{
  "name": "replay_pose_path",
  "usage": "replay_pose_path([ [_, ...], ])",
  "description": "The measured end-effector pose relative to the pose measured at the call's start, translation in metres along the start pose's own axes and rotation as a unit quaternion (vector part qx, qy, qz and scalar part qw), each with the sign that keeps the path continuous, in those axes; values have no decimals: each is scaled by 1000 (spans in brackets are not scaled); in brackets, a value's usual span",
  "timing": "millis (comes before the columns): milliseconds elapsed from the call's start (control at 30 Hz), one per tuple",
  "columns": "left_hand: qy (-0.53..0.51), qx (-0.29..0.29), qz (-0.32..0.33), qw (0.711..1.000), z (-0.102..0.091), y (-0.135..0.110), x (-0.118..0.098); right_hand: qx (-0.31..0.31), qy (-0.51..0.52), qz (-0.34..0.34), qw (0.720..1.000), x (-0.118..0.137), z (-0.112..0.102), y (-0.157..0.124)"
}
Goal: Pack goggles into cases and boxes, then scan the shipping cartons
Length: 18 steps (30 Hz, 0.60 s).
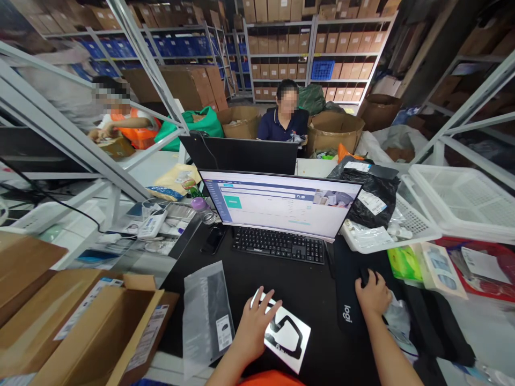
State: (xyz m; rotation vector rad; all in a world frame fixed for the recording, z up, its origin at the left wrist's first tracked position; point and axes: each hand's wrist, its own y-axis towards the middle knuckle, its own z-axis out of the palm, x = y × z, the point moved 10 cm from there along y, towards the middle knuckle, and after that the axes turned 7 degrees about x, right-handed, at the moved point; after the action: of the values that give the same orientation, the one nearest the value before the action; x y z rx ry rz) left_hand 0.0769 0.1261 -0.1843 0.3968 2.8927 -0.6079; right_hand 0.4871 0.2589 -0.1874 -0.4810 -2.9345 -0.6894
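Hands apart, left hand (254,328) flat on glossy white card (293,338), right hand (374,296) on black mouse (364,276)

A flat-panel monitor (279,203) stands behind a black keyboard (278,245); a smartphone (213,239) lies to the keyboard's left. White plastic baskets (458,201) are stacked at right. An open cardboard carton (96,327) occupies the left foreground. A seated co-worker (284,126) in a navy polo shirt faces this way beyond a second monitor (239,154), before stocked warehouse shelving (281,53).
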Motion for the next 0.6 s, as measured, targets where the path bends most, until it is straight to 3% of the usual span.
replay_pose_path([
  [600,0,-7,6,1000,-4,0,-1,-1,29,-10,1000,-1,4,0],
])
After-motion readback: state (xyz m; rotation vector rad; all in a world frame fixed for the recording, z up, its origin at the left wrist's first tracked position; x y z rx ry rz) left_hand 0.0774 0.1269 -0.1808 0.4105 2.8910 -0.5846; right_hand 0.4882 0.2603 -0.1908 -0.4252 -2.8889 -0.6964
